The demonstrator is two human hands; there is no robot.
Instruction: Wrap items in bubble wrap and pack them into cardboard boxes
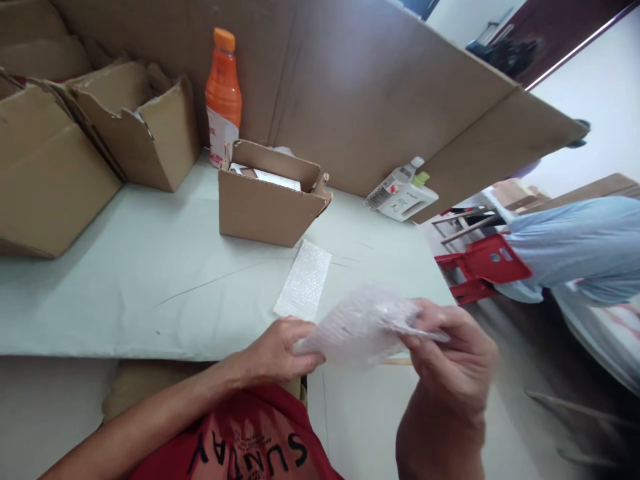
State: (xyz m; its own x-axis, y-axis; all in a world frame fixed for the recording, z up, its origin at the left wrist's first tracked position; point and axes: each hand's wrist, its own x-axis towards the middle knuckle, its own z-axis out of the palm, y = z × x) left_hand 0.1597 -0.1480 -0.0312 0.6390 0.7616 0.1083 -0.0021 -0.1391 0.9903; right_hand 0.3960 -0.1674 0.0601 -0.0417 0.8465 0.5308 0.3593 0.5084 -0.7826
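Note:
A clear bubble wrap bag (363,327) is stretched between my two hands, just over the table's front edge and slightly blurred. My left hand (280,350) pinches its left end between thumb and fingers. At the other end, my right hand (453,353) grips the bag's gathered right side. Whether anything lies inside the bag I cannot tell. Just beyond it, a flat bubble wrap piece (304,280) lies on the pale green tabletop (190,267).
A small open carton (263,210) with white items stands behind the flat piece. Larger cartons (145,127) are at the left. An orange bottle (223,100) and two white bottles (407,193) stand along the cardboard wall (350,93). A red chair (493,260) and a person in light blue (580,247) are at right.

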